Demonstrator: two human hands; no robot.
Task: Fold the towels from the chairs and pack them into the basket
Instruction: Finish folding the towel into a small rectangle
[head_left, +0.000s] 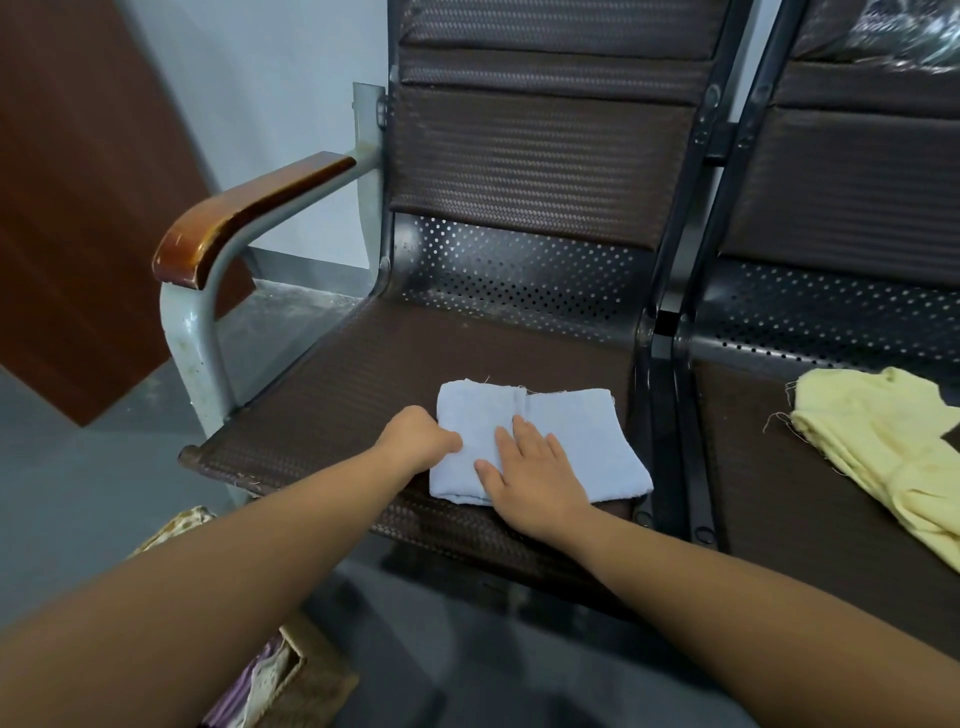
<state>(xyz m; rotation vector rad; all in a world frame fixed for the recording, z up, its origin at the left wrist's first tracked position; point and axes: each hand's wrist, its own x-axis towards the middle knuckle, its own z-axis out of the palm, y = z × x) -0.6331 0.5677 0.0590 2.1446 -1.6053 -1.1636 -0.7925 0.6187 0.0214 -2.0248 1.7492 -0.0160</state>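
Observation:
A light blue towel (566, 426), folded into a rectangle, lies on the brown seat of the left chair (363, 374). My left hand (418, 439) has its fingers curled round the towel's left edge. My right hand (535, 475) lies flat on the towel's near middle with straight fingers. A yellow towel (878, 441) lies crumpled on the seat of the right chair (769, 499). The woven basket (306, 675) stands on the floor at the lower left, mostly hidden by my left forearm, with some cloth inside.
The left chair has a wooden armrest (244, 213) on a grey metal frame. A black metal divider (670, 364) separates the two seats. Clear plastic wrapping (904, 31) sits at the top right. Grey floor and a brown panel lie to the left.

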